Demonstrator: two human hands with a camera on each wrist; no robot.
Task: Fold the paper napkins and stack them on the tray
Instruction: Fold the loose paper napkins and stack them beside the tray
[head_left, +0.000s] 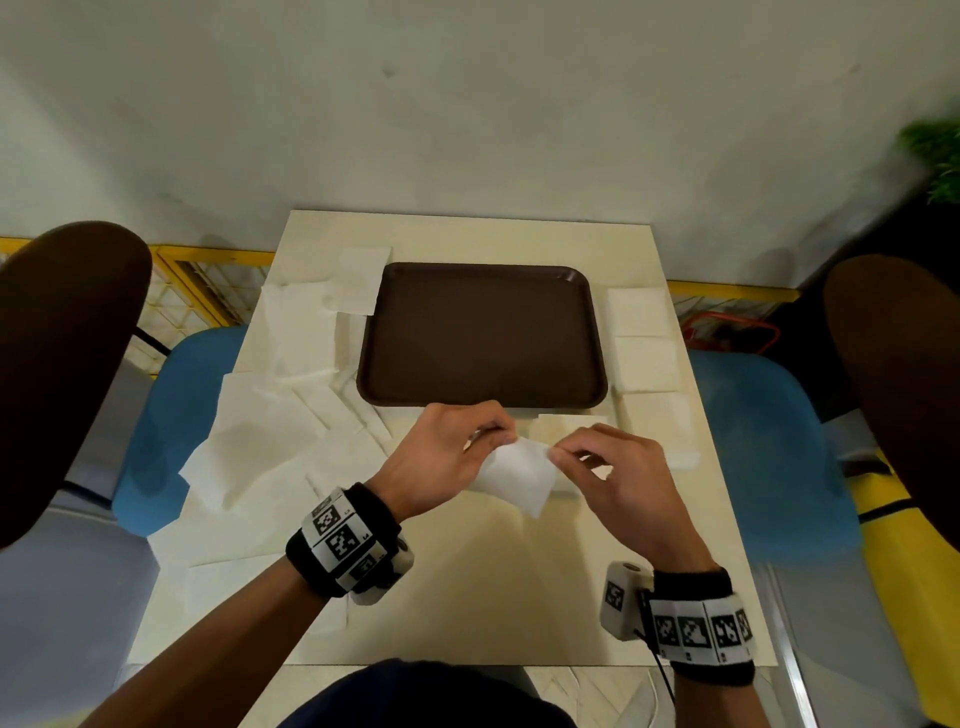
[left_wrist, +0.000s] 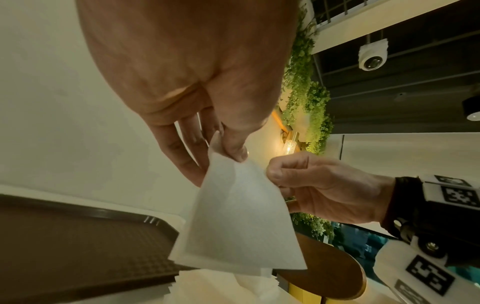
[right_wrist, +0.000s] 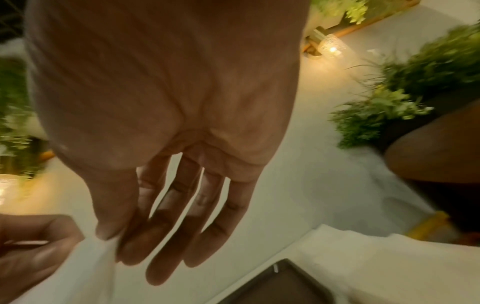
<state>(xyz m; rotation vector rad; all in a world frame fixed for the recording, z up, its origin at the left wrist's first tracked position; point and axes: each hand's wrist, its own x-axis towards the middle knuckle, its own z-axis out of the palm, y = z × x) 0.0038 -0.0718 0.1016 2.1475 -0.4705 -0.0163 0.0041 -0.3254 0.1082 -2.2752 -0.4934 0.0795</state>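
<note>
A white paper napkin (head_left: 519, 475) hangs in the air just in front of the tray, held by both hands. My left hand (head_left: 496, 435) pinches its upper left corner between thumb and fingers. My right hand (head_left: 560, 455) pinches the upper right edge. In the left wrist view the napkin (left_wrist: 241, 226) droops as a folded sheet from my left hand (left_wrist: 230, 153), with the right hand (left_wrist: 275, 176) gripping its side. The right wrist view shows the thumb and forefinger of my right hand (right_wrist: 111, 238) closed on the napkin (right_wrist: 96, 271). The brown tray (head_left: 483, 332) lies bare at mid-table.
Several unfolded napkins (head_left: 280, 410) are spread over the table's left side. Folded napkins (head_left: 644, 338) lie in a row right of the tray, and another (head_left: 571, 423) lies by its front edge. Brown chair backs (head_left: 67, 364) and blue seats (head_left: 774, 441) flank the table.
</note>
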